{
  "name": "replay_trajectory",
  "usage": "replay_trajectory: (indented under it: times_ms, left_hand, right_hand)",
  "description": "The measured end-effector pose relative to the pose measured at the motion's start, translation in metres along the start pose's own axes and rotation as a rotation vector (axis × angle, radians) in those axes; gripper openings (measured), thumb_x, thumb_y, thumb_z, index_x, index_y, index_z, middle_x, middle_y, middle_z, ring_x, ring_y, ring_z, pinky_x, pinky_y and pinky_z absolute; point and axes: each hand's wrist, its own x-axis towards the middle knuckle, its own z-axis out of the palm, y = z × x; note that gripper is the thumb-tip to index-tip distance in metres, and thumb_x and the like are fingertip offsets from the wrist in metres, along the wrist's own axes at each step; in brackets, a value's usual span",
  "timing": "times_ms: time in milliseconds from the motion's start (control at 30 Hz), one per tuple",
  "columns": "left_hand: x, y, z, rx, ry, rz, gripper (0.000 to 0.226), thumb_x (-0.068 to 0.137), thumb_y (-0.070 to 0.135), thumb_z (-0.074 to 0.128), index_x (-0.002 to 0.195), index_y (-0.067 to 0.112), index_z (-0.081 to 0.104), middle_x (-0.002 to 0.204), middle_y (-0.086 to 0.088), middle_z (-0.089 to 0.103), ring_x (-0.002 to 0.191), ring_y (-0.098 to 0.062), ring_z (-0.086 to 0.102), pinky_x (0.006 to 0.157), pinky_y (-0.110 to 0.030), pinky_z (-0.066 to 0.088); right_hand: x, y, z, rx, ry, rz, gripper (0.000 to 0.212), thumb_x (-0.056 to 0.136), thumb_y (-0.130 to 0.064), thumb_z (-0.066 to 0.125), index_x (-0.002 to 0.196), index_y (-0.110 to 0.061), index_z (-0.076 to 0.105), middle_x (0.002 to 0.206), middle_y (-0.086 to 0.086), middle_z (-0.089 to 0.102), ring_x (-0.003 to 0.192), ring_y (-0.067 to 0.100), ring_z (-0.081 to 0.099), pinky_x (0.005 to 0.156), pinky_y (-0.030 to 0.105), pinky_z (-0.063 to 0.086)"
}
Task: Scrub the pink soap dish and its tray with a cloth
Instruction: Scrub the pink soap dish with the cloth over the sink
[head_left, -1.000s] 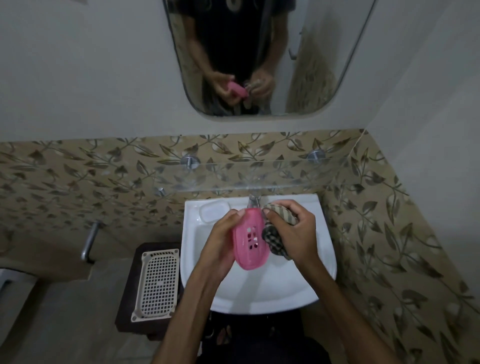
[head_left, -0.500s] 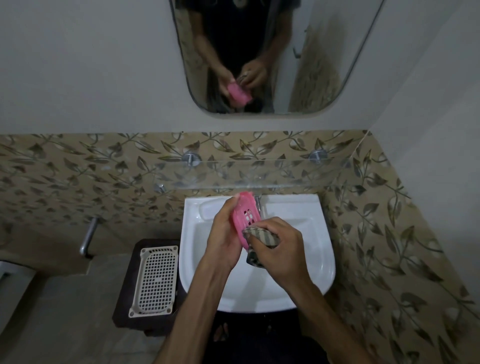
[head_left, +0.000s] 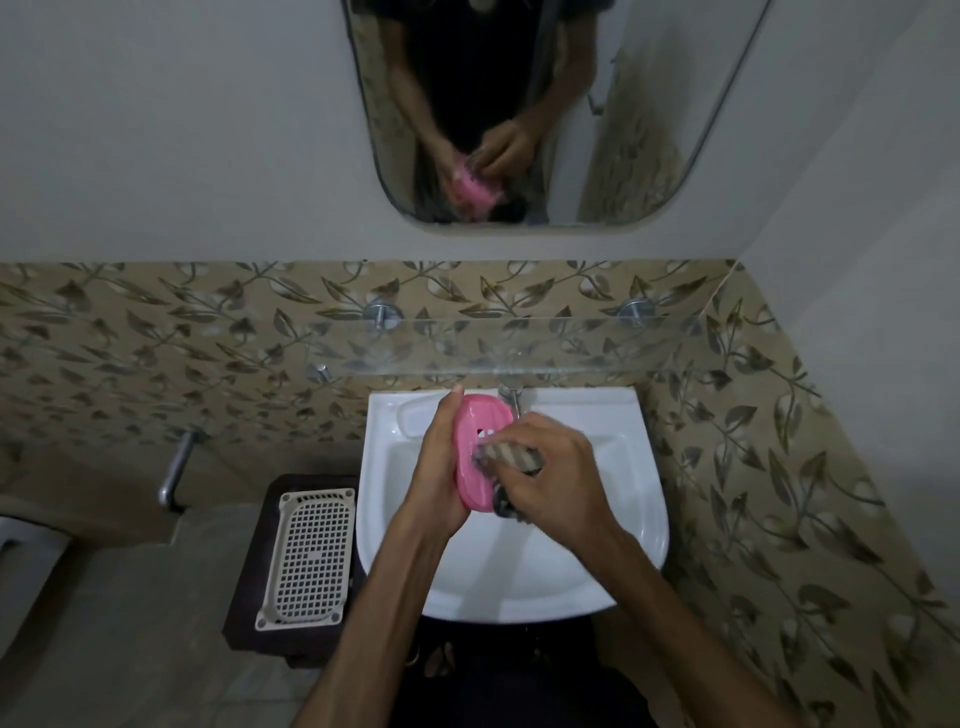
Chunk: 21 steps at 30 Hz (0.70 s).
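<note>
My left hand (head_left: 439, 467) grips the one pink soap dish (head_left: 475, 452) from its left side, thumb and fingers curled round the edge, holding it tilted on edge above the sink (head_left: 644, 499). My right hand (head_left: 550, 478) is clenched on a single striped cloth (head_left: 511, 457), bunched in the fingers and pressed against the dish's inner face at about 3 o'clock from the dish's middle. I count two small slots showing in the dish just above the cloth; the rest are covered, so I cannot give the full number.

The dish sits over the upper part of the white basin, with one metal tap (head_left: 511, 397) just behind it at 12 o'clock. At 9 o'clock from the sink, one cream lattice tray (head_left: 309, 556) lies flat on a dark stool (head_left: 244, 613), apart from both hands. One glass shelf (head_left: 519, 345) runs across the wall above the basin, held by two round metal mounts. One mirror (head_left: 649, 156) hangs at 12 o'clock above that, showing both hands and the pink dish in reflection. One metal pipe (head_left: 176, 467) pokes from the tiled wall at 9 o'clock
</note>
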Motion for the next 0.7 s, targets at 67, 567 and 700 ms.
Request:
replay_trajectory:
  times_ms: [67,567,700]
  left_hand:
    - [0.001,0.002,0.002,0.036,0.007,-0.015,0.069,0.089,0.074,0.059,0.104,0.012,0.085,0.105,-0.017,0.079,0.087,-0.03,0.079,0.071,-0.044,0.064]
    - [-0.015,0.012,0.009,-0.129,-0.014,0.107,0.062,0.099,0.032,0.051,0.149,-0.005,0.049,0.151,-0.034,0.051,0.135,-0.045,0.053,0.125,-0.055,0.031]
    - [-0.015,0.011,0.012,-0.138,-0.024,0.202,0.06,0.098,0.036,0.051,0.145,-0.002,0.054,0.142,-0.037,0.057,0.115,-0.042,0.064,0.102,-0.05,0.05]
  right_hand:
    - [0.003,0.005,-0.005,-0.026,0.03,0.033,0.018,0.083,-0.022,0.088,0.1,-0.015,0.084,0.094,-0.002,0.077,0.082,0.012,0.07,0.076,0.034,0.06]
    - [-0.014,-0.001,0.003,0.144,0.03,0.089,0.015,0.084,-0.012,0.085,0.099,-0.016,0.083,0.092,-0.003,0.079,0.078,0.012,0.075,0.07,0.042,0.064]
    - [-0.014,0.0,0.001,0.171,0.085,0.126,0.014,0.086,-0.011,0.084,0.099,-0.016,0.084,0.09,-0.004,0.08,0.077,0.009,0.076,0.071,0.041,0.064]
